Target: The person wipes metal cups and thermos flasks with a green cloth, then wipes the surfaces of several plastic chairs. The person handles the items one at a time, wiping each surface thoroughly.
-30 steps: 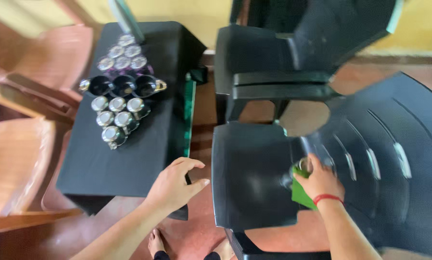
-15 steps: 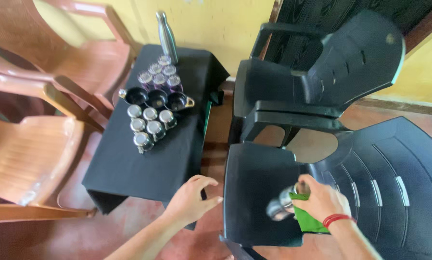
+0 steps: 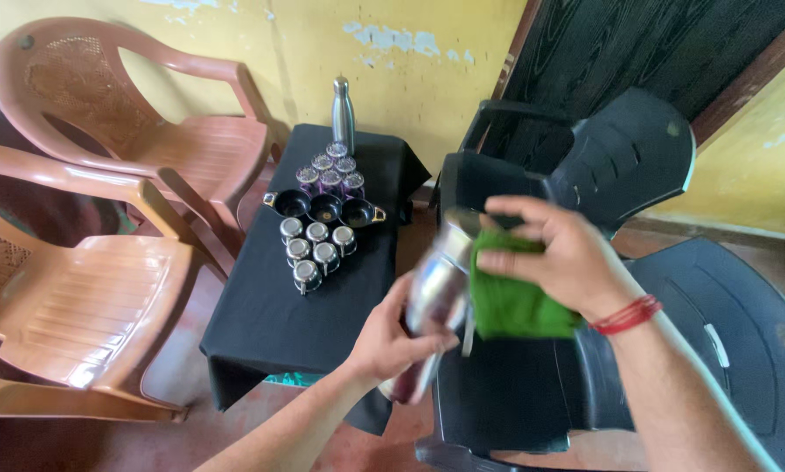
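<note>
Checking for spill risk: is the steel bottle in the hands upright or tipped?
Tipped: the steel bottle slants between the left hand and right hand.

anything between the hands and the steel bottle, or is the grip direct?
Left hand grips the tilted steel bottle bare, nothing between. Right hand presses a green cloth against the bottle's upper side, so the cloth lies between that palm and the metal. Nothing else stands in the way.

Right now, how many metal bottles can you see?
2: one bottle upright at the black table's far edge; the other bottle tilted in the left hand, green cloth in the right hand.
</note>
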